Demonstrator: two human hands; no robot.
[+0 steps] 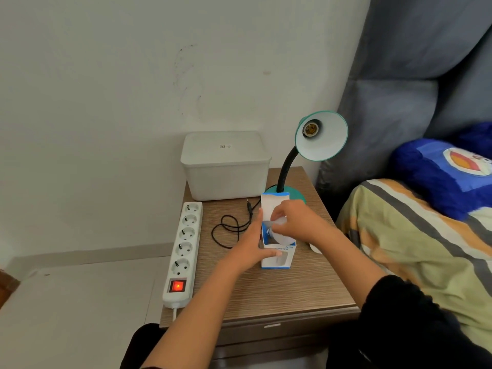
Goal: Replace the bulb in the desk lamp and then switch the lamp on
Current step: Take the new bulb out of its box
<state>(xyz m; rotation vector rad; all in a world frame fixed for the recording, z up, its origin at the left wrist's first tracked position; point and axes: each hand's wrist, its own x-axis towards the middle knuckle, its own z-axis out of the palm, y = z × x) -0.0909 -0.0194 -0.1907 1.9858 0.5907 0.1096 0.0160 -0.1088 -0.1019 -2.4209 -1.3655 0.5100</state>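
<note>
Bulb [282, 235]: we see one white bulb, half inside the open top of one white-and-blue box [278, 258]; its long axis lies tilted, screw base toward the left, round end toward the right.
Box: upright near the middle of the nightstand [266, 294], top flap raised toward the back edge.
Right hand [295, 222]: our fingers are closed on the bulb from above.
Left hand [253, 246]: flat against the box's left side, thumb across its front, steadying it.
Lamp [320, 135]: one, at the back right corner, green shade tilted up toward us, socket bare.
Power strip [183, 249]: one, along the left edge, five sockets, red switch lit.
Container [226, 166]: one white lidded tub, back left corner.
</note>
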